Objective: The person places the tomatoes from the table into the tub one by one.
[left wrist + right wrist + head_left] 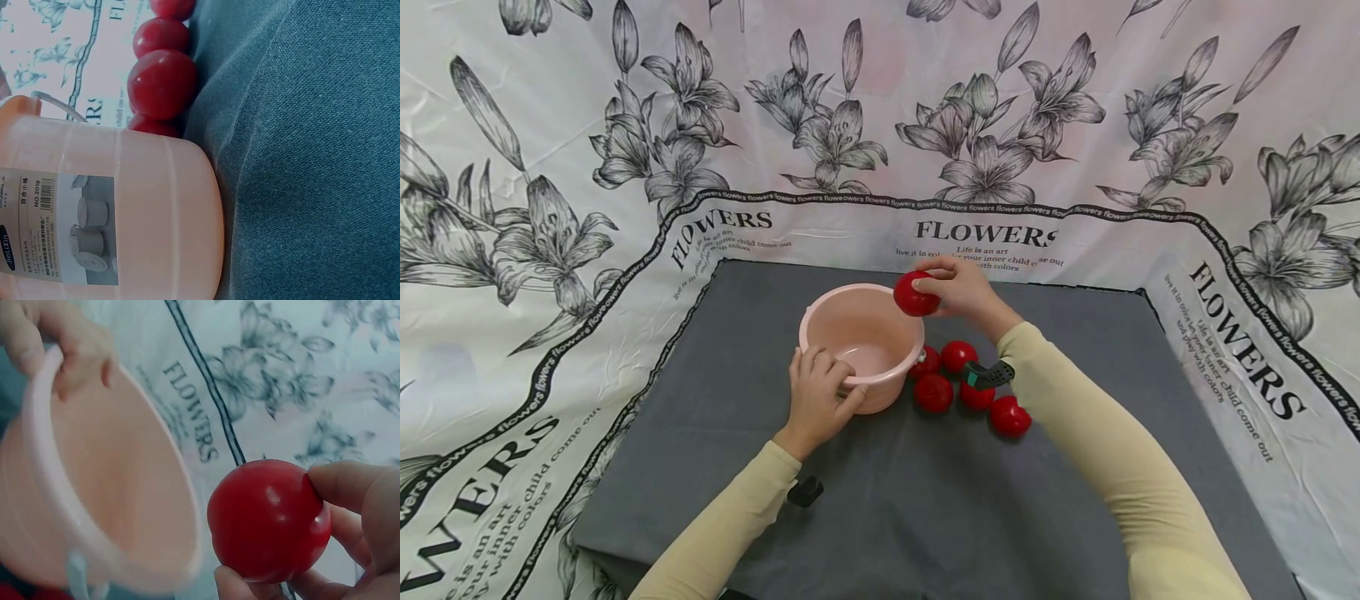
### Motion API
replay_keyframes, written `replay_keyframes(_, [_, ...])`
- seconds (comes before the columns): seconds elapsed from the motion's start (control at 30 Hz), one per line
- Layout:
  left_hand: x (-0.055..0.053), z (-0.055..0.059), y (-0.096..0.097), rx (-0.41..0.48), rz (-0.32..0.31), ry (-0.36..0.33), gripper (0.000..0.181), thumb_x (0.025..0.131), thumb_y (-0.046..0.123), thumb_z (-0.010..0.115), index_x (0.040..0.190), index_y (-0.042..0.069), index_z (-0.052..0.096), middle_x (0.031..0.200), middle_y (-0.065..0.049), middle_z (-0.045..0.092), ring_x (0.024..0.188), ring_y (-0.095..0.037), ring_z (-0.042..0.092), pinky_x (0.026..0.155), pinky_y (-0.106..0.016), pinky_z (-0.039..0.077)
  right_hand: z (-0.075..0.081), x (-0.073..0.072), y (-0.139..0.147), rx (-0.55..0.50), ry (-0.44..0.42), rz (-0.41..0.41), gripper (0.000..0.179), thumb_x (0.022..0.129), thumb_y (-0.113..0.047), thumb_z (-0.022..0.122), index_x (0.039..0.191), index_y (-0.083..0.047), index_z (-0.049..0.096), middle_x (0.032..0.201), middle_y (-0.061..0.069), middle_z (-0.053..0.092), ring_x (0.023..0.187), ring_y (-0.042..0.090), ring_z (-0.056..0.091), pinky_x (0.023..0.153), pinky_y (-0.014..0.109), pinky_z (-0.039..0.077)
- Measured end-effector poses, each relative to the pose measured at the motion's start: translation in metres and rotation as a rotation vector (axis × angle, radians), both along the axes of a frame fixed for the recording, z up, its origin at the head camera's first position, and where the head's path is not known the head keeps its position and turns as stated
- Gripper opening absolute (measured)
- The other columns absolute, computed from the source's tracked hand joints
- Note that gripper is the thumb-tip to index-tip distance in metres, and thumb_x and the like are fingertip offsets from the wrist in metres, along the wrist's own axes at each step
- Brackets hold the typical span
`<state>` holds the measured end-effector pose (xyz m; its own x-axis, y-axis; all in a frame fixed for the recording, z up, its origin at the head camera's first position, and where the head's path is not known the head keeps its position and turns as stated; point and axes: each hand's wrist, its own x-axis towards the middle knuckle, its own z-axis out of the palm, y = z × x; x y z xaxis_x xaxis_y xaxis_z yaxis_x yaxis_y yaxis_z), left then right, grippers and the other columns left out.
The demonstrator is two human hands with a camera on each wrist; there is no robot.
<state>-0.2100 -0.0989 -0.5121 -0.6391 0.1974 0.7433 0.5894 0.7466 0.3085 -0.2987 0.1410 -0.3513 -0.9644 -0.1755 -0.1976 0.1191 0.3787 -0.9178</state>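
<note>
A pale pink plastic bucket (pixel 886 387) stands on the dark cloth, its inside bare in the head view. My left hand (pixel 818 396) grips its near-left rim, with fingers over the edge and the thumb outside. In my right hand (pixel 958 292) a shiny red tomato (pixel 269 520) is held between thumb and fingers, up beside the bucket's far-right rim. Several more red tomatoes (pixel 933 393) lie together on the cloth, just right of the bucket. The left wrist view shows the bucket's side with a printed label (pixel 56 228).
Dark grey cloth (pixel 730 400) covers the table. Behind and at both sides hangs a white sheet (pixel 850 225) printed with flowers and lettering. The bucket's thin handle (pixel 59 105) shows at its side. A black wrist strap (pixel 988 375) on the right sleeve overlaps the tomatoes in the head view.
</note>
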Motion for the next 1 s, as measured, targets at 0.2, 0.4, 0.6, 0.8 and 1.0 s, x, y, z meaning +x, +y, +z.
replay_keyframes(0.2, [0.000,0.000,-0.001,-0.027,0.005,-0.021,0.028,0.089,0.039,0.057,0.084,0.012,0.064,0.089,-0.009,0.061,0.115,-0.038,0.053,0.104,-0.080,0.032,-0.016,0.002,-0.036,0.047,-0.017,0.074,0.042,0.097,-0.019,0.066,0.138,-0.012,0.060,0.144,0.017,0.058,0.124,0.036,0.063,0.086,0.048,0.062])
replay_keyframes(0.4, [0.003,0.000,0.000,-0.024,0.002,-0.039,0.030,0.090,0.040,0.056,0.086,0.011,0.064,0.090,-0.011,0.062,0.117,-0.039,0.053,0.106,-0.078,0.031,-0.039,0.007,-0.060,0.065,-0.052,0.100,0.038,0.094,-0.020,0.070,0.132,-0.015,0.066,0.138,0.015,0.064,0.118,0.034,0.067,0.086,0.048,0.062])
replay_keyframes(0.6, [0.003,0.001,0.001,-0.023,-0.003,-0.029,0.028,0.089,0.038,0.058,0.086,0.012,0.066,0.092,-0.011,0.064,0.117,-0.040,0.053,0.106,-0.078,0.031,-0.062,0.006,-0.072,0.130,-0.041,0.192,0.034,0.092,-0.022,0.072,0.125,-0.013,0.069,0.129,0.015,0.070,0.101,0.029,0.070,0.070,0.041,0.064])
replay_keyframes(0.8, [0.002,0.003,0.002,-0.029,0.003,-0.044,0.027,0.089,0.038,0.058,0.085,0.012,0.064,0.093,-0.013,0.064,0.118,-0.040,0.053,0.107,-0.077,0.030,-0.067,0.006,-0.079,0.221,-0.031,0.280,0.032,0.092,-0.020,0.071,0.123,-0.012,0.070,0.126,0.013,0.071,0.097,0.028,0.066,0.079,0.049,0.063])
replay_keyframes(1.0, [0.003,0.003,0.001,-0.030,0.008,-0.050,0.028,0.089,0.038,0.057,0.083,0.012,0.064,0.093,-0.013,0.063,0.118,-0.040,0.052,0.107,-0.078,0.030,-0.066,0.007,-0.083,0.249,-0.047,0.286,0.030,0.092,-0.020,0.071,0.121,-0.011,0.071,0.125,0.012,0.071,0.097,0.027,0.066,0.081,0.048,0.063])
